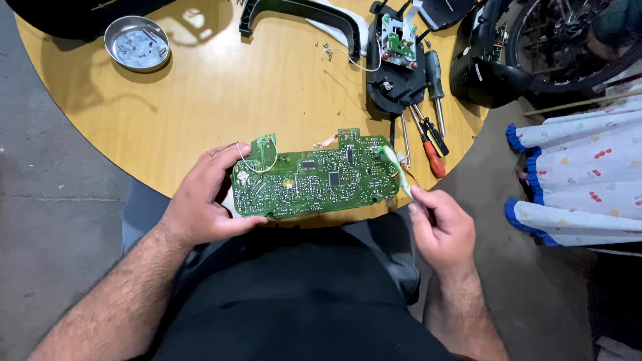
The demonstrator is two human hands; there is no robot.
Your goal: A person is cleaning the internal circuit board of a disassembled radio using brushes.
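Glossy green circuit board; smooth varnished wood table; shiny metal dish; rough concrete floor.

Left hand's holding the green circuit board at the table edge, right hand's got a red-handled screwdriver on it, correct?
Not quite. The left hand does hold the green circuit board at the table edge, but the right hand holds a white brush, per the head view. The red-handled screwdriver lies on the table.

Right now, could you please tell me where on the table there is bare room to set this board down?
The widest bare patch of table lies between the bowl, the black handle and the board. The right side is crowded: screwdrivers, a black housing and loose screws.
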